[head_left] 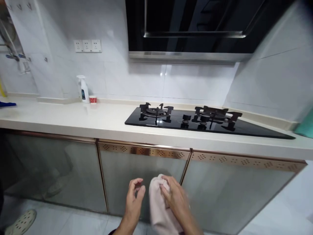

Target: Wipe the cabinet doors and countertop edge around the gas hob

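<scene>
Cloth (156,205), pale pink and limp; its top bunched in the right fingers (170,180); the rest hanging loosely, nearer than the counter (105,114).

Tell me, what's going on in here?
A person stands facing a kitchen counter, with a pale pink cloth gripped in the right hand. The left hand is beside it, fingers curved, holding nothing. Both hands are below the counter's edge, in front of the cabinet doors. On the counter are a black cooktop, a spray bottle and a small red-and-white cup.
</scene>
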Tool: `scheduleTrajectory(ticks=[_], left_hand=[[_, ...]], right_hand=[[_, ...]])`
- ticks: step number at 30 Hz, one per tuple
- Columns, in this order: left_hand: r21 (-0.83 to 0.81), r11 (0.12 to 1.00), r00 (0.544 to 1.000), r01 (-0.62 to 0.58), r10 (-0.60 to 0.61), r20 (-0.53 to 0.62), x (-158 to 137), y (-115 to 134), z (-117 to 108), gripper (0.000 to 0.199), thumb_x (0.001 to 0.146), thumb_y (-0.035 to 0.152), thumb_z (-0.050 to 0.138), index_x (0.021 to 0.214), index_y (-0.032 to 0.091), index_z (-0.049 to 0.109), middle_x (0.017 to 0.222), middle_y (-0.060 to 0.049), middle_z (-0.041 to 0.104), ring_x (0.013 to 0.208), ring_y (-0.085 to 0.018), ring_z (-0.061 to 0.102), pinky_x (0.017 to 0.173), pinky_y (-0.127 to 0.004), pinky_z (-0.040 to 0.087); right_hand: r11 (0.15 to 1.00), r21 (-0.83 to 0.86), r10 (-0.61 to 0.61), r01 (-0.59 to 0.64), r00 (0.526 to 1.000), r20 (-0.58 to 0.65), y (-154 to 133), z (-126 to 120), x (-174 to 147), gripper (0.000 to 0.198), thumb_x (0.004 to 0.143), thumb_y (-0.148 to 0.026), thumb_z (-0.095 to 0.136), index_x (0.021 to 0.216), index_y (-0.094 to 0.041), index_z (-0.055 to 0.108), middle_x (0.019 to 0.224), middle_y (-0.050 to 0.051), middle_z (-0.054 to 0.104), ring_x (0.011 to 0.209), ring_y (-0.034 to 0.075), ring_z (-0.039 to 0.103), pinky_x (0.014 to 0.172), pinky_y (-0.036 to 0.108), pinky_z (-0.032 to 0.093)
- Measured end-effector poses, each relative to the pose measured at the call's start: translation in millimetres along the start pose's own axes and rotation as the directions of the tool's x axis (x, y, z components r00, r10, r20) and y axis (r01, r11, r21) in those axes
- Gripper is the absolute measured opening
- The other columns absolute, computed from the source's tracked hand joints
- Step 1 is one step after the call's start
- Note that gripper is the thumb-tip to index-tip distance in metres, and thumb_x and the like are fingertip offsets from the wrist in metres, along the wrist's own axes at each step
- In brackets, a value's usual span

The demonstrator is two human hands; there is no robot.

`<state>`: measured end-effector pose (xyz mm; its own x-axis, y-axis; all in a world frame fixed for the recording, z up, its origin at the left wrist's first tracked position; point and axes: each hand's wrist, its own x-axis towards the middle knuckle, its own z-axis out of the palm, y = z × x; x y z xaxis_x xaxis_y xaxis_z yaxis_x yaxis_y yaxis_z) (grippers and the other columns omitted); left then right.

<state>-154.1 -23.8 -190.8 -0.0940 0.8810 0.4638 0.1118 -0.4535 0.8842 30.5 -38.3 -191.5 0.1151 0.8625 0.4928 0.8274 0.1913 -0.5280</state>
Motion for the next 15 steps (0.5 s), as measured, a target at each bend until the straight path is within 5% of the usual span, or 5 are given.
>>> scheduleTrajectory(ticks=[5, 8, 10, 12, 15], left_hand=[[-0.016, 0.988, 0.983, 0.156, -0.153, 0.101, -4, 12, -1, 0.027, 0.080, 0.041, 0.060, 0.096, 0.019, 0.064, 0.090, -0.005, 0.065, 0.085, -0.019, 0.061, 0.080, -0.032, 0.049], [-0.006, 0.943, 0.910, 0.334, -0.321, 0.264, -15, 17, 7, 0.030, 0.083, 0.044, 0.056, 0.097, 0.019, 0.064, 0.082, -0.004, 0.064, 0.078, -0.019, 0.061, 0.076, -0.032, 0.050], [0.022, 0.931, 0.900, 0.365, -0.358, 0.247, -24, 11, 14, 0.039, 0.079, 0.043, 0.065, 0.109, 0.020, 0.065, 0.107, -0.009, 0.066, 0.106, -0.024, 0.061, 0.094, -0.036, 0.047], [-0.048, 0.903, 0.884, 0.426, -0.405, 0.234, -32, 2, 24, 0.060, 0.072, 0.042, 0.075, 0.126, 0.021, 0.059, 0.134, -0.012, 0.056, 0.133, -0.027, 0.046, 0.112, -0.039, 0.035], [-0.345, 0.664, 0.743, 0.663, -0.528, 0.411, -39, -7, 40, 0.078, 0.071, 0.050, 0.077, 0.138, 0.019, 0.049, 0.137, -0.016, 0.056, 0.133, -0.030, 0.049, 0.112, -0.044, 0.038]], right_hand=[[0.922, 0.346, 0.135, -0.172, 0.982, 0.129, 15, 7, 0, 0.034, 0.084, -0.042, 0.054, 0.110, -0.022, 0.063, 0.113, 0.006, 0.066, 0.104, 0.022, 0.063, 0.090, 0.034, 0.049], [0.763, 0.530, 0.338, -0.370, 0.927, 0.160, 18, 12, 1, 0.041, 0.078, -0.049, 0.061, 0.106, -0.020, 0.060, 0.109, 0.007, 0.068, 0.097, 0.023, 0.063, 0.086, 0.035, 0.050], [0.594, 0.676, 0.404, -0.436, 0.888, 0.219, 15, 13, -2, 0.047, 0.076, -0.053, 0.065, 0.110, -0.020, 0.058, 0.110, 0.008, 0.068, 0.095, 0.023, 0.064, 0.084, 0.034, 0.051], [0.406, 0.788, 0.365, -0.463, 0.872, 0.325, 9, 11, -8, 0.052, 0.077, -0.057, 0.065, 0.114, -0.021, 0.058, 0.117, 0.009, 0.067, 0.100, 0.022, 0.064, 0.087, 0.035, 0.051], [0.291, 0.816, 0.187, -0.500, 0.866, 0.464, -2, 9, -18, 0.054, 0.080, -0.059, 0.064, 0.121, -0.023, 0.061, 0.130, 0.009, 0.063, 0.115, 0.022, 0.060, 0.100, 0.035, 0.047]])
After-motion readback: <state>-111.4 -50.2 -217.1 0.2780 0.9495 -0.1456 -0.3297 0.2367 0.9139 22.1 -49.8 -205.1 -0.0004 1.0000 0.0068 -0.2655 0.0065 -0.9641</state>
